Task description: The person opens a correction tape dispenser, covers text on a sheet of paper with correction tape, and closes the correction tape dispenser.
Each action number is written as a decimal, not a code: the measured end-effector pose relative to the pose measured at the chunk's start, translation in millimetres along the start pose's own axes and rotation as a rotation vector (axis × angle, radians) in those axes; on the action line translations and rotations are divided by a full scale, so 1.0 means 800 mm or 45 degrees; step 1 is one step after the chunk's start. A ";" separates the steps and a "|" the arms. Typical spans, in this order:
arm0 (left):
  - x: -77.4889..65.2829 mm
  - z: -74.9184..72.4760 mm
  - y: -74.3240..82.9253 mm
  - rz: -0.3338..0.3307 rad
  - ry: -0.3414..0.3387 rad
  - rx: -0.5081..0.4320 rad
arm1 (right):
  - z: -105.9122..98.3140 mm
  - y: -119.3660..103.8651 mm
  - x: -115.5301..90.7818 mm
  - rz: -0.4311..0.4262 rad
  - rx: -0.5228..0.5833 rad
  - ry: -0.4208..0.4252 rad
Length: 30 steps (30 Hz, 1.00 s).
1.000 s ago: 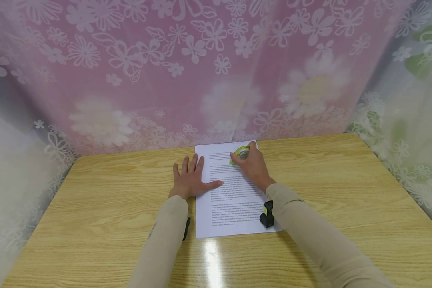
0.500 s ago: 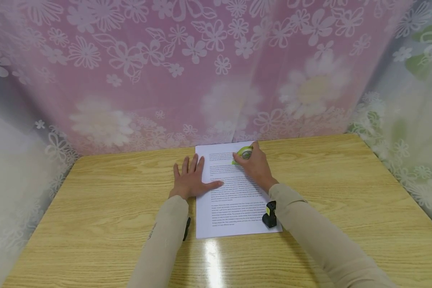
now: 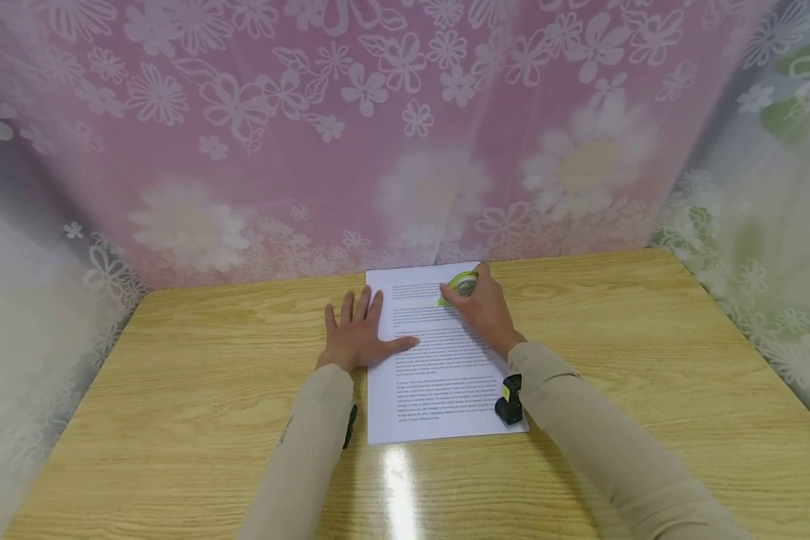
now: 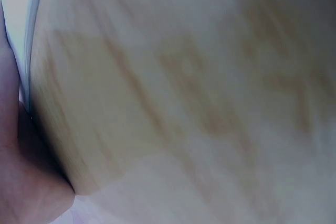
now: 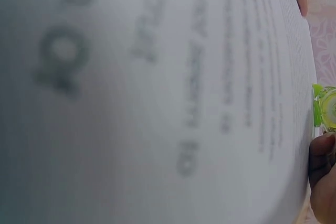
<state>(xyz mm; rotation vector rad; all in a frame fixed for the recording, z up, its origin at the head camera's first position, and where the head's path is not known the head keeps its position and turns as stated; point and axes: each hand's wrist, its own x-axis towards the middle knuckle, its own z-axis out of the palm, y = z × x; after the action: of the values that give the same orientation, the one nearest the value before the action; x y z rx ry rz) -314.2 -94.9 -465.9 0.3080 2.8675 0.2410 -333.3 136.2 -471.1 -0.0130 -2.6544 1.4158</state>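
A green correction tape dispenser (image 3: 464, 284) with a clear round body is gripped between the thumb and fingers of my right hand (image 3: 484, 311). Its tip meets the upper part of a printed sheet (image 3: 381, 405), below the first paragraph. In the right wrist view, the correction tape (image 5: 329, 109) shows at the right edge, standing on the page. My left hand (image 3: 359, 339) rests flat with fingers spread, across the sheet's left edge, its thumb on the text. The left wrist view holds mostly blurred wood grain and part of the left hand (image 4: 21, 177).
Under the sheet is a wood-grain table (image 3: 209, 390). A pink flowered curtain (image 3: 324, 172) hangs along its far edge, and the page's top nearly reaches it. A black wrist camera (image 3: 509, 401) hangs over the page's lower right corner.
My right hand has slid a short way to the right across the page with the correction tape. The left hand has stayed in place.
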 end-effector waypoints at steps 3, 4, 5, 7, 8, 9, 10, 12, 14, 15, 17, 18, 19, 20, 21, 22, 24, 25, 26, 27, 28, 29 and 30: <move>0.000 0.000 0.000 0.000 0.006 0.001 | -0.002 0.000 -0.001 0.007 -0.005 -0.003; 0.000 0.001 0.000 0.002 0.009 -0.002 | -0.002 -0.001 -0.001 0.010 -0.008 -0.003; 0.001 0.001 0.000 0.000 0.005 0.001 | -0.003 -0.001 -0.001 0.013 -0.011 -0.004; 0.001 0.001 0.000 0.001 0.008 0.000 | -0.004 -0.001 -0.001 0.019 -0.018 -0.006; 0.001 0.001 0.000 0.000 0.008 0.000 | -0.004 -0.001 -0.001 0.022 -0.022 -0.007; 0.000 0.001 0.000 0.000 0.009 0.001 | -0.004 -0.001 -0.001 0.025 -0.026 -0.008; 0.000 0.001 0.000 0.003 0.013 -0.001 | -0.005 -0.001 -0.001 0.026 -0.028 -0.008; -0.001 0.000 0.001 0.003 0.015 -0.003 | -0.005 0.000 -0.001 0.025 -0.033 -0.004; -0.002 0.000 0.001 0.005 0.019 -0.004 | -0.005 0.001 -0.001 0.023 -0.039 0.005; -0.002 0.000 0.001 0.005 0.019 -0.005 | -0.005 0.002 0.000 0.019 -0.040 0.010; -0.002 -0.001 0.001 0.003 0.016 -0.004 | -0.005 0.003 0.000 0.012 -0.041 0.017; -0.002 -0.001 0.001 0.005 0.016 -0.004 | -0.006 0.004 0.000 0.011 -0.042 0.017; -0.002 -0.001 0.001 0.005 0.016 -0.005 | -0.006 0.004 0.000 0.008 -0.046 0.017; -0.002 -0.001 0.001 0.004 0.016 -0.008 | -0.007 0.004 0.000 0.007 -0.047 0.016; -0.002 -0.001 0.001 0.004 0.016 -0.008 | -0.007 0.004 0.000 0.008 -0.048 0.014; -0.002 -0.002 0.001 0.003 0.018 -0.011 | -0.008 0.004 0.000 0.010 -0.050 0.012; -0.002 -0.002 0.001 0.002 0.017 -0.017 | -0.009 0.004 -0.001 0.013 -0.051 0.011; -0.002 -0.002 0.001 0.001 0.015 -0.020 | -0.010 0.004 -0.001 0.012 -0.045 0.013; -0.002 -0.002 0.001 0.000 0.011 -0.020 | -0.011 0.004 -0.001 0.008 -0.039 0.014; -0.002 -0.002 0.001 0.000 0.011 -0.022 | -0.012 0.004 -0.001 0.006 -0.031 0.018; -0.001 -0.002 0.001 0.000 0.007 -0.023 | -0.012 0.004 -0.001 0.003 -0.020 0.021; -0.001 -0.002 0.001 0.001 0.007 -0.024 | -0.013 0.003 -0.001 0.000 -0.009 0.024; -0.001 -0.002 0.001 0.002 0.007 -0.025 | -0.013 0.003 -0.002 -0.004 -0.005 0.025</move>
<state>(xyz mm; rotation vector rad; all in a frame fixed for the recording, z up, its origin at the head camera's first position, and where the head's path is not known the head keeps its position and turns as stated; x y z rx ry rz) -313.3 -94.7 -464.0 0.3060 2.8684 0.2701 -330.9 146.4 -467.7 -0.0231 -2.6404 1.4021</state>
